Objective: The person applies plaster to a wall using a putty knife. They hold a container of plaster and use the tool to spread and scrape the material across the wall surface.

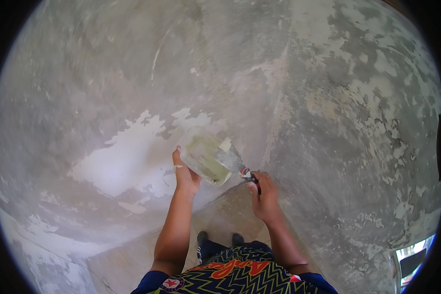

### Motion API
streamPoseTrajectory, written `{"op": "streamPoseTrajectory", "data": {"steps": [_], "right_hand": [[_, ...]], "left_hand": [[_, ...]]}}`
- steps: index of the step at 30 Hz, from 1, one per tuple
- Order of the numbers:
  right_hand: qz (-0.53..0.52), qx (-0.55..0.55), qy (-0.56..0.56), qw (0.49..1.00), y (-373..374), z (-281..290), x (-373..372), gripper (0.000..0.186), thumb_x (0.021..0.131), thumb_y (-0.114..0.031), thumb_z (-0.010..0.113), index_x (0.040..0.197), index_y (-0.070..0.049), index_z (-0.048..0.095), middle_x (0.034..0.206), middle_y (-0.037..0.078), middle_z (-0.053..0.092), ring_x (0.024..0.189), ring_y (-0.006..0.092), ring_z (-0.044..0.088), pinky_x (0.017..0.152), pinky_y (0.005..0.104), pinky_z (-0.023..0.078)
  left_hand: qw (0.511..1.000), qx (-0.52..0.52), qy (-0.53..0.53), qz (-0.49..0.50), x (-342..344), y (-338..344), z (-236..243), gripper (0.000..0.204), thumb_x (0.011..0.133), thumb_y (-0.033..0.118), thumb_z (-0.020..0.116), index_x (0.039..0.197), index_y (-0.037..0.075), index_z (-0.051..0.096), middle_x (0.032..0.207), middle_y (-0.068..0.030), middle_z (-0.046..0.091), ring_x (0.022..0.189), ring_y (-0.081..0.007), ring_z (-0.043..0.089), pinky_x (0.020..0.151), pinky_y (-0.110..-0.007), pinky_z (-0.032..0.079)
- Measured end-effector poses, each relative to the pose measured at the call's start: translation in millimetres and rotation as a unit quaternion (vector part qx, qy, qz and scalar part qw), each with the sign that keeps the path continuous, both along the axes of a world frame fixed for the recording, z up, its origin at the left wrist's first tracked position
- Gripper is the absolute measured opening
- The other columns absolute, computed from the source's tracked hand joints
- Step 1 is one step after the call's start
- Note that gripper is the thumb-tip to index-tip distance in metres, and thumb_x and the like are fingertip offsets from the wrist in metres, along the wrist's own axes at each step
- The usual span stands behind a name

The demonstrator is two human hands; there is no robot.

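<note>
My left hand grips a pale plastic board or tray coated with greenish, off-white paste, holding it by its left and lower side in front of the wall. In my right hand is a putty knife, its black-and-red handle wrapped by my fingers. The knife's metal blade lies over the board's right part, apparently against it, with a lump of pale paste near its upper edge. The fingertips of my left hand are partly hidden by the board.
Grey plastered walls with white patches meet in a corner ahead of me. Below, my dark shoes stand on the tiled floor near the wall's foot. A bright window-like opening shows at the lower right.
</note>
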State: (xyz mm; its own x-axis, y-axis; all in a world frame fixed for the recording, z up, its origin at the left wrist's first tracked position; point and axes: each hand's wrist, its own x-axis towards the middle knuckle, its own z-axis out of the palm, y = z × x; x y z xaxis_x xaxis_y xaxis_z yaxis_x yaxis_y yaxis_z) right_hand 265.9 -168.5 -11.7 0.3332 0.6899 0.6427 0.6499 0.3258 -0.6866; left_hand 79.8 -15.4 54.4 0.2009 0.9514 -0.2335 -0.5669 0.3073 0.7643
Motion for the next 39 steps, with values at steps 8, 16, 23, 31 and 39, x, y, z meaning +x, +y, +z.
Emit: {"op": "streamPoseTrajectory", "data": {"steps": [8, 16, 23, 31, 39], "right_hand": [[-0.009, -0.008, 0.036, 0.999, -2, 0, -17, 0.031, 0.095, -0.011, 0.073, 0.122, 0.001, 0.062, 0.104, 0.019, 0.061, 0.086, 0.0375, 0.065, 0.075, 0.0411, 0.053], [-0.015, -0.030, 0.047, 0.998, -14, -32, 2, 0.030, 0.095, -0.011, 0.073, 0.119, 0.004, 0.062, 0.098, 0.020, 0.063, 0.082, 0.0341, 0.065, 0.073, 0.0376, 0.053], [-0.022, -0.089, 0.202, 0.975, -4, -24, 4, 0.035, 0.096, -0.007, 0.070, 0.128, 0.002, 0.057, 0.092, 0.017, 0.065, 0.078, 0.0304, 0.065, 0.074, 0.0381, 0.052], [0.022, -0.021, 0.086, 0.996, 17, -18, 0, 0.047, 0.095, 0.005, 0.060, 0.140, 0.002, 0.047, 0.123, 0.025, 0.050, 0.108, 0.0418, 0.053, 0.098, 0.0437, 0.044], [-0.085, -0.019, 0.040, 0.995, 50, -27, -20, 0.047, 0.092, 0.008, 0.060, 0.135, 0.008, 0.041, 0.121, 0.031, 0.045, 0.108, 0.0481, 0.050, 0.096, 0.0500, 0.044]], "left_hand": [[0.997, -0.029, -0.060, -0.039, -4, 4, -10, 0.075, 0.096, 0.064, 0.045, 0.149, 0.012, 0.048, 0.144, -0.0085, 0.057, 0.129, -0.0250, 0.057, 0.103, -0.042, 0.049], [0.999, -0.026, -0.040, -0.001, -5, 12, -4, 0.072, 0.098, 0.064, 0.043, 0.149, 0.014, 0.048, 0.147, -0.0082, 0.054, 0.131, -0.0260, 0.055, 0.104, -0.045, 0.048], [0.999, -0.028, 0.005, 0.022, 8, -1, -29, 0.070, 0.097, 0.064, 0.046, 0.149, 0.018, 0.048, 0.148, -0.0048, 0.054, 0.132, -0.0245, 0.054, 0.105, -0.044, 0.047], [0.998, -0.049, -0.013, 0.035, 14, -14, -30, 0.069, 0.095, 0.065, 0.050, 0.147, 0.019, 0.051, 0.142, -0.0020, 0.057, 0.128, -0.0228, 0.055, 0.103, -0.042, 0.047], [0.998, -0.022, -0.052, 0.035, 15, -16, -34, 0.069, 0.095, 0.064, 0.051, 0.146, 0.018, 0.051, 0.142, -0.0028, 0.057, 0.129, -0.0222, 0.055, 0.103, -0.042, 0.046]]}}
